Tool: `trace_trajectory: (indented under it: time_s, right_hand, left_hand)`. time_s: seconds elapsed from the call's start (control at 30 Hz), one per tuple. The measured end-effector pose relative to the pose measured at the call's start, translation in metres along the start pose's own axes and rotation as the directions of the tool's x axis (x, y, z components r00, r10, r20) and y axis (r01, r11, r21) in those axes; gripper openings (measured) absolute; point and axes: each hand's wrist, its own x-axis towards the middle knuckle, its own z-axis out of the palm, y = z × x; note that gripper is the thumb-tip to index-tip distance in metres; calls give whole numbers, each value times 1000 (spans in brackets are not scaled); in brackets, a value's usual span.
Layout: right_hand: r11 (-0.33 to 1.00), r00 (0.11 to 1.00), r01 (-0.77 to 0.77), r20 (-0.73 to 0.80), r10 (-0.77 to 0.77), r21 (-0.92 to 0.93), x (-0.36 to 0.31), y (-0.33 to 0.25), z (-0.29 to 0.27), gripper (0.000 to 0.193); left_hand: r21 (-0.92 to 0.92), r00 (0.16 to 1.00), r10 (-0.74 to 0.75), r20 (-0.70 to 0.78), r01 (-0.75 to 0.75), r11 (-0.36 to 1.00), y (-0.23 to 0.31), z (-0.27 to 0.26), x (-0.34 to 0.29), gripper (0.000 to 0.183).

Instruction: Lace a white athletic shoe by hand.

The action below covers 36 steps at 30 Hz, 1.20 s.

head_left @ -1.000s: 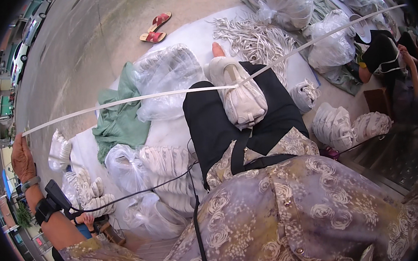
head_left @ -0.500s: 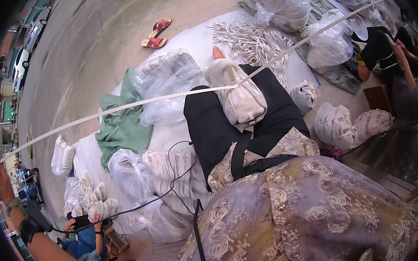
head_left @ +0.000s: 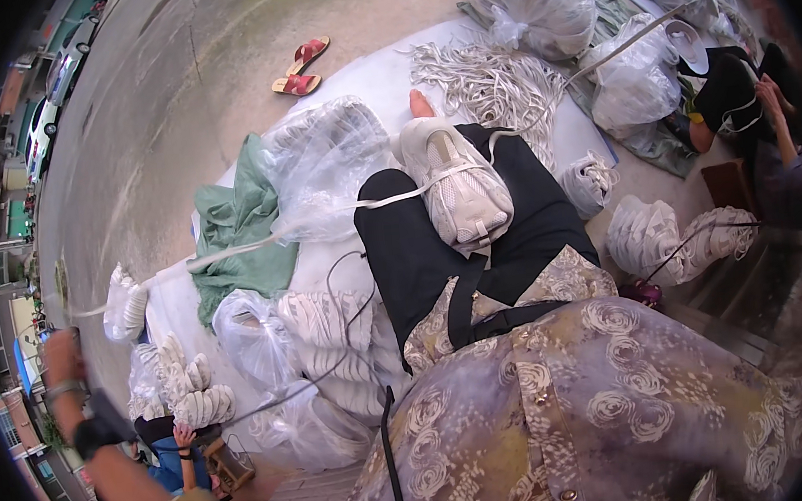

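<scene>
A pale beige sneaker point(head_left: 447, 175) rests on my lap between my black-trousered thighs, its toe pointing away from me. A long white shoelace point(head_left: 396, 196) crosses it and runs out slackly to both sides. Its left part blurs toward my left hand point(head_left: 62, 358), raised at the far left; motion smears the fingers, so whether they hold the lace is unclear. On the right the lace climbs toward the upper right. At the right rim a faint reddish blur may be my right hand point(head_left: 765, 11); its fingers cannot be made out.
A heap of white laces point(head_left: 491, 80) lies beyond my knees. Bagged shoes point(head_left: 326, 152), a green cloth point(head_left: 239, 231) and stacked shoes point(head_left: 332, 338) are at left. More shoes point(head_left: 643, 234) sit at right. Red slippers point(head_left: 299, 83) lie ahead. Co-workers sit at both sides; a black cable point(head_left: 334, 361) hangs nearby.
The lace has gone from taut to slack and dips over the sneaker and my left thigh. My left hand has come inward and a little lower. The sneaker has hardly moved.
</scene>
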Motion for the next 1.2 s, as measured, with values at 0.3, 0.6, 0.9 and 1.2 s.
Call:
trace_trajectory:
  time_s: [0.3,0.6,0.9,1.2]
  right_hand:
    - [36,668,-743,744,-22,668,-108,-313,351,10]
    - [42,844,-532,524,117,846,-60,-385,391,11]
    - [-18,915,-355,351,200,935,-51,-392,420,3]
    - [408,976,-109,19,218,906,-42,-400,431,7]
  left_hand:
    - [-880,837,536,113,335,-337,448,-152,108,33]
    - [-873,865,-117,-488,-484,58,511,-247,193,8]
    - [-750,800,5,-600,-564,346,522,-254,205,13]
    - [-776,807,-71,-586,-535,334,526,-249,207,17]
